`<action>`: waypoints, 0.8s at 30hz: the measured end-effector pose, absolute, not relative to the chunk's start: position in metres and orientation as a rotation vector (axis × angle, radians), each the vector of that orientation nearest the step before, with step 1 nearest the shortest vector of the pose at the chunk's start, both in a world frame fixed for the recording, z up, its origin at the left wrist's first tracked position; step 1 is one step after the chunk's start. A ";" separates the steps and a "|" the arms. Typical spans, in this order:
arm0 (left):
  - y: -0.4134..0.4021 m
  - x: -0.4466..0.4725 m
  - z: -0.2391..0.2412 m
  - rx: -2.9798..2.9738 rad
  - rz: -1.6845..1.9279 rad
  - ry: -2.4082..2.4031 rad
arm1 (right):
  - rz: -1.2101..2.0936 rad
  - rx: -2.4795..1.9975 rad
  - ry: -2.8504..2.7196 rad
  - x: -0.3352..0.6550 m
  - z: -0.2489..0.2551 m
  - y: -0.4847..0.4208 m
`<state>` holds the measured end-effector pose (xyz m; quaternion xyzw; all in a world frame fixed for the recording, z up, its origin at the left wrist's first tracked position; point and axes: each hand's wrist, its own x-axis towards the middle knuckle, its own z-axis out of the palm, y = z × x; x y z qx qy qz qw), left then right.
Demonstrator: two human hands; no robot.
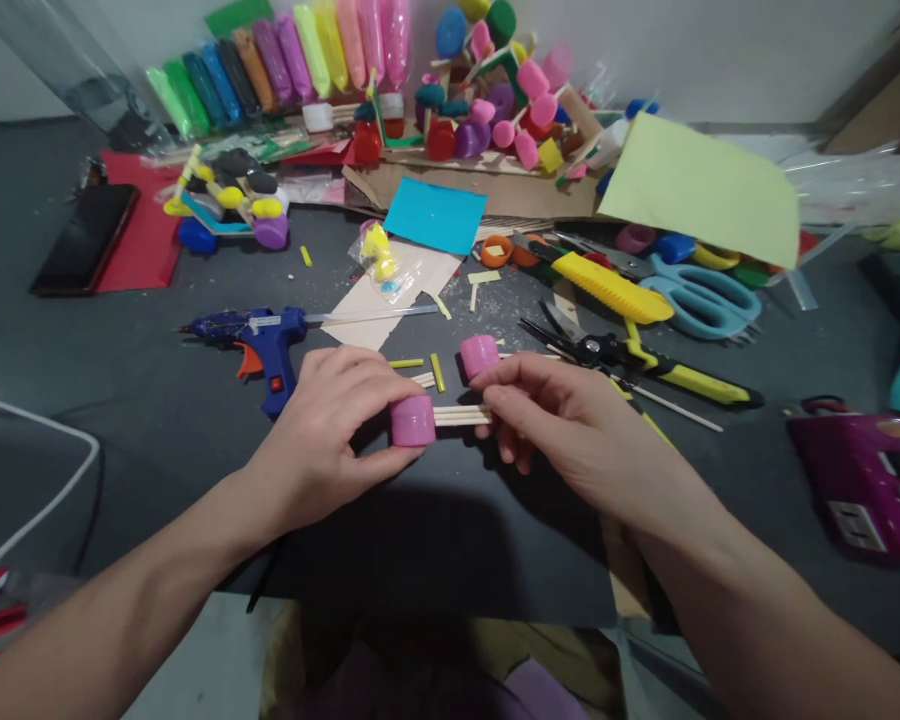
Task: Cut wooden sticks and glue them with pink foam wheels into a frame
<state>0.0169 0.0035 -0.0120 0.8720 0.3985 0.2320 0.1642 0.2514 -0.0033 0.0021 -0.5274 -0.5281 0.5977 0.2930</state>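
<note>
My left hand (328, 430) is closed round a pink bottle cap (412, 420), thumb under it and fingers over its top. Thin wooden sticks (459, 415) jut from the cap toward the right. My right hand (562, 420) pinches the free ends of those sticks between thumb and fingers. A second pink cap (479, 355) sits just behind the right fingertips, touching or nearly touching them. Both hands hover low over the dark grey tabletop (157, 400).
A blue glue gun (259, 340) lies left of the hands; yellow-handled pliers (645, 362), a yellow utility knife (611, 288) and blue scissors (701, 295) lie right. Cap-and-stick toys (229, 205), coloured clay tubes (285, 55), paper sheets (705, 185), a phone (86, 240) and a purple device (866, 480) surround them.
</note>
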 end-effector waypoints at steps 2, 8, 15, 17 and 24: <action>0.003 0.018 -0.013 2.486 0.663 1.126 | 1.581 -1.415 -1.413 0.250 -0.001 -0.005; 0.002 0.019 -0.016 2.471 0.670 1.110 | 1.542 -1.393 -1.437 0.248 -0.006 -0.005; 0.003 0.018 -0.019 2.448 0.637 1.121 | 1.543 -1.356 -1.434 0.248 -0.010 -0.003; 0.004 0.017 -0.019 2.437 0.623 1.120 | 1.552 -1.354 -1.428 0.248 -0.010 -0.003; 0.004 0.017 -0.020 2.414 0.613 1.124 | 1.565 -1.366 -1.424 0.247 -0.012 -0.003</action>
